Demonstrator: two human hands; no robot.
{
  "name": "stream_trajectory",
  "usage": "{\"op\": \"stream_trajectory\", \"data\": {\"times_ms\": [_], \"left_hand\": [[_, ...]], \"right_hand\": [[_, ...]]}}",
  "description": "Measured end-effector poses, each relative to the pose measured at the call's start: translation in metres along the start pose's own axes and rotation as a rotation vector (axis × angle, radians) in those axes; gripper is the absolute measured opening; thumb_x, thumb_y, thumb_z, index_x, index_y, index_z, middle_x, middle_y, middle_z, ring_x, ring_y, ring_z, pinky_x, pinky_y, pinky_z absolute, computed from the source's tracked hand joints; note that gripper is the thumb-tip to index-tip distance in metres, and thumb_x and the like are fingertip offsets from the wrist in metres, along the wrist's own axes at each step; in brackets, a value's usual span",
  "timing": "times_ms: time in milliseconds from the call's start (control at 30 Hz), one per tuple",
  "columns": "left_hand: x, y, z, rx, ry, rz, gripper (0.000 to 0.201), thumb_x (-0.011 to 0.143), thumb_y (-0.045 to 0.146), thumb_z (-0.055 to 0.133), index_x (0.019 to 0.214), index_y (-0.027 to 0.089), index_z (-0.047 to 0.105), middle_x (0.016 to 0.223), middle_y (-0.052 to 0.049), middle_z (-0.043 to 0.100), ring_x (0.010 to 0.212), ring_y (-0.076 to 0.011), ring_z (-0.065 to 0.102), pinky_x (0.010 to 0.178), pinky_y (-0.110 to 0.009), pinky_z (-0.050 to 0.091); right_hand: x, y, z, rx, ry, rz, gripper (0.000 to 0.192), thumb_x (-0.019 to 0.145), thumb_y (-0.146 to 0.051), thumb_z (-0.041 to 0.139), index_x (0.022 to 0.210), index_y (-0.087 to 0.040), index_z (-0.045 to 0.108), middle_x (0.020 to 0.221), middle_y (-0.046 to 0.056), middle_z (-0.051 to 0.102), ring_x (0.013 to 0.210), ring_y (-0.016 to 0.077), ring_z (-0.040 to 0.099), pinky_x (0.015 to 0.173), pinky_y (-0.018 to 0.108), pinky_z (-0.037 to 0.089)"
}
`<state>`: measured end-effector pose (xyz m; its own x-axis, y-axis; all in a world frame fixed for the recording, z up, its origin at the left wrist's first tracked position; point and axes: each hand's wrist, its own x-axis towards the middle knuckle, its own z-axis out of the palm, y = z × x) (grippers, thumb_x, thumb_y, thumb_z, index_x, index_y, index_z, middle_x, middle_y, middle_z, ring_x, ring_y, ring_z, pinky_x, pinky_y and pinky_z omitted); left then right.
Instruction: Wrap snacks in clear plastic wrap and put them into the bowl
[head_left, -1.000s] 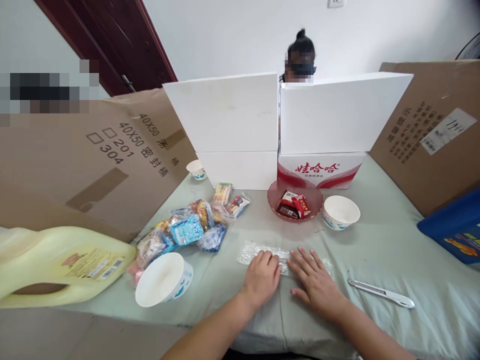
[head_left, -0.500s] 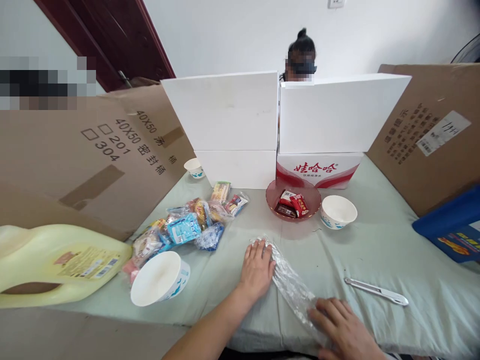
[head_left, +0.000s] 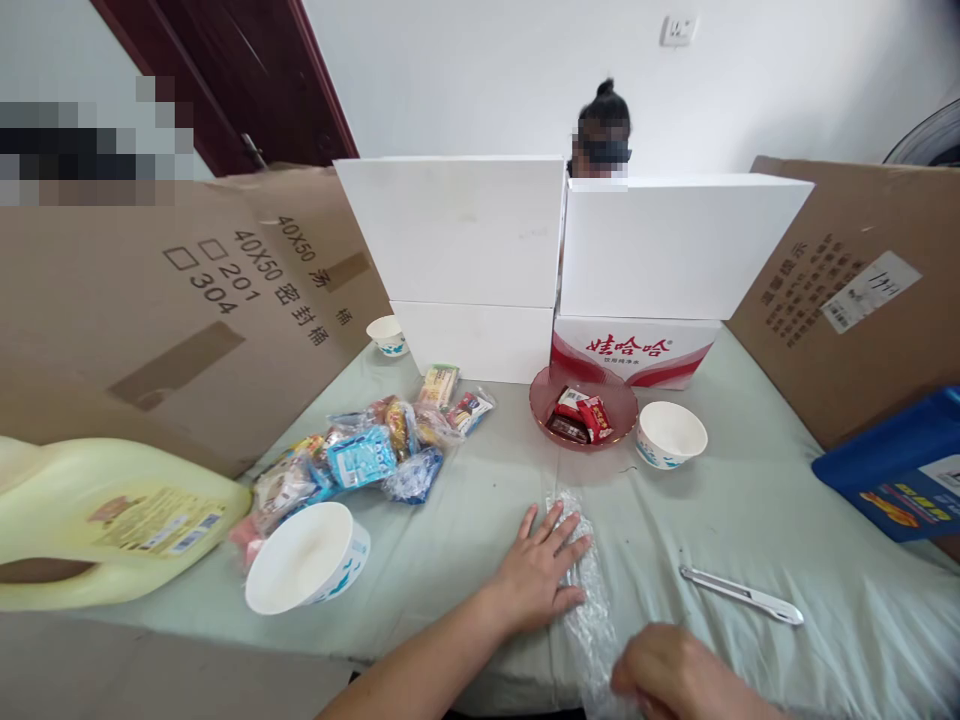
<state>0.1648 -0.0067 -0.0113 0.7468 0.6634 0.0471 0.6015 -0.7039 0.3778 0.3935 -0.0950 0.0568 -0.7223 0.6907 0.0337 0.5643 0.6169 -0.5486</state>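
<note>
Head view. Right hand (head_left: 667, 675) is cut off by the bottom edge, fingers curled at the near end of the clear plastic sheet (head_left: 583, 590); whether it grips cannot be told. Left hand (head_left: 541, 570) lies flat, fingers spread, pressing the sheet's left edge. The sheet is crinkled, see-through (hard to trace against the cloth), running from mid-table (head_left: 750, 500) to the near edge. Utility knife (head_left: 741, 594) lies to the right, apart.
</note>
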Motion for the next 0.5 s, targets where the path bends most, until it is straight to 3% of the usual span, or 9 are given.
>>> {"op": "stream_trajectory", "data": {"times_ms": [100, 267, 367, 500], "left_hand": [[0.000, -0.002, -0.003, -0.025, 0.017, -0.002, 0.066, 0.088, 0.044, 0.058, 0.146, 0.027, 0.033, 0.156, -0.008, 0.027, 0.146, -0.0336, 0.012, 0.113, -0.065, 0.013], [0.002, -0.013, 0.001, -0.088, 0.258, -0.134, 0.054, 0.086, 0.014, 0.046, 0.140, 0.017, 0.041, 0.148, -0.014, 0.040, 0.144, -0.0292, 0.022, 0.112, -0.055, 0.031], [0.003, -0.020, 0.006, -0.143, 0.388, -0.138, 0.050, 0.087, 0.009, 0.038, 0.137, 0.014, 0.043, 0.139, -0.016, 0.049, 0.137, -0.0267, 0.036, 0.108, -0.053, 0.039], [0.002, -0.021, 0.002, -0.178, 0.602, -0.185, 0.044, 0.088, 0.009, 0.034, 0.129, 0.016, 0.048, 0.123, -0.016, 0.057, 0.120, -0.0254, 0.052, 0.100, -0.050, 0.046]], "right_hand": [[0.041, 0.014, -0.022, 0.081, -0.010, 0.178, 0.023, 0.094, -0.020, 0.040, 0.088, -0.023, 0.062, 0.083, 0.001, 0.068, 0.076, 0.0143, 0.063, 0.069, 0.023, 0.044], [0.109, 0.060, -0.027, 0.025, 0.020, 0.355, 0.014, 0.087, -0.018, 0.047, 0.085, -0.020, 0.061, 0.083, 0.002, 0.069, 0.076, 0.0148, 0.061, 0.067, 0.023, 0.039], [0.131, 0.074, -0.021, -0.012, 0.038, 0.396, 0.014, 0.085, -0.018, 0.049, 0.086, -0.020, 0.062, 0.083, 0.003, 0.070, 0.076, 0.0156, 0.061, 0.066, 0.023, 0.036], [0.139, 0.076, -0.012, -0.048, 0.060, 0.449, 0.014, 0.084, -0.016, 0.049, 0.084, -0.020, 0.063, 0.083, 0.004, 0.070, 0.076, 0.0162, 0.061, 0.066, 0.024, 0.034]]}}
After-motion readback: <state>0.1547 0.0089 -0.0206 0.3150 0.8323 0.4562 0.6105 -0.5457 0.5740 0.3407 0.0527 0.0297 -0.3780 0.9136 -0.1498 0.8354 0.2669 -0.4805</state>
